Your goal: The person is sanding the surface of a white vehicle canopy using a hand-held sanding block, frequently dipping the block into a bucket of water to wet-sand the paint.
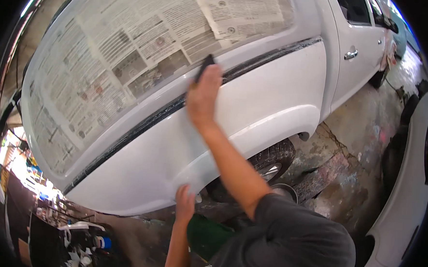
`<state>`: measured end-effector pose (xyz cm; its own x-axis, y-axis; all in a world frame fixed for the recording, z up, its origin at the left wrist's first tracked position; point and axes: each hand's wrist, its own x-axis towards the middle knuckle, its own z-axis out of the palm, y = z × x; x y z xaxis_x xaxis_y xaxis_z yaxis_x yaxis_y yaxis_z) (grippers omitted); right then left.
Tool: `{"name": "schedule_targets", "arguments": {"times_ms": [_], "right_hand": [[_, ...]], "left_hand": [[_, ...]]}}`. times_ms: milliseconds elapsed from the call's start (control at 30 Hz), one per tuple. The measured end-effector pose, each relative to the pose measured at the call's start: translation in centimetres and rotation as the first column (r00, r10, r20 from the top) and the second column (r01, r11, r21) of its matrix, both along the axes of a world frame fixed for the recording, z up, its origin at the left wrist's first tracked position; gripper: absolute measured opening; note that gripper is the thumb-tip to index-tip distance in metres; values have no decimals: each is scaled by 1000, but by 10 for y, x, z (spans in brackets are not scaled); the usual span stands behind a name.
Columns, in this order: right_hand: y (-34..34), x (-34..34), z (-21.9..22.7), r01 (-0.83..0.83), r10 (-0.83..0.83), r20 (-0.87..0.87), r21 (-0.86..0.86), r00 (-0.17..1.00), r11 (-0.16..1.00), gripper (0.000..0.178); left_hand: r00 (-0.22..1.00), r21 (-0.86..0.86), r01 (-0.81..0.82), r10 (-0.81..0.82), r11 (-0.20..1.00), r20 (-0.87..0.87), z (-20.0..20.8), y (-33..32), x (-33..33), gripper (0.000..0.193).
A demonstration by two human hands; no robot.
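Observation:
A white pickup truck's rear side panel (269, 88) fills the middle. A dark strip (142, 125) smeared with whitish residue runs along it, under a window covered in newspaper (156, 38). My right hand (204, 96) presses a thin, flat black piece (206, 67) against the body at the strip; its material is unclear. Lower down, my left hand (185, 204) holds nothing and rests its outstretched fingers on the panel's lower edge, beside the wheel arch (272, 122). Part of the rear tyre (283, 154) is hidden behind my right forearm.
A round metal-rimmed container (294, 190) stands by the tyre. On the right lies a large light-grey car body part (398, 211). At lower left are a blue-capped item (103, 243) and assorted clutter. The concrete floor (352, 165) is stained and cracked.

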<state>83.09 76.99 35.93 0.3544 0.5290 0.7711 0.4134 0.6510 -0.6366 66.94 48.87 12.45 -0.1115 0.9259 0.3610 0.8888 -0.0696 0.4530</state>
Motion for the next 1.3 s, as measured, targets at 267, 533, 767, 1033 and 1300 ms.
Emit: {"name": "schedule_targets", "arguments": {"times_ms": [267, 533, 767, 1033, 1300], "right_hand": [[-22, -42, 0, 159, -150, 106, -89, 983, 983, 84], [-36, -57, 3, 91, -90, 9, -130, 996, 987, 84], [61, 64, 17, 181, -206, -160, -158, 966, 971, 76], [60, 54, 5, 90, -107, -177, -101, 978, 991, 76], [101, 106, -1, 163, -163, -122, -3, 979, 987, 73]], "left_hand": [[948, 74, -278, 286, 958, -139, -42, -67, -69, 45], [952, 14, -263, 261, 965, -162, -56, -110, -51, 60], [944, -10, -305, 301, 952, -132, -70, -115, -36, 69], [943, -42, -314, 307, 948, -126, -77, -123, -37, 70], [912, 0, -353, 344, 936, -223, -77, -127, -25, 70]]}}
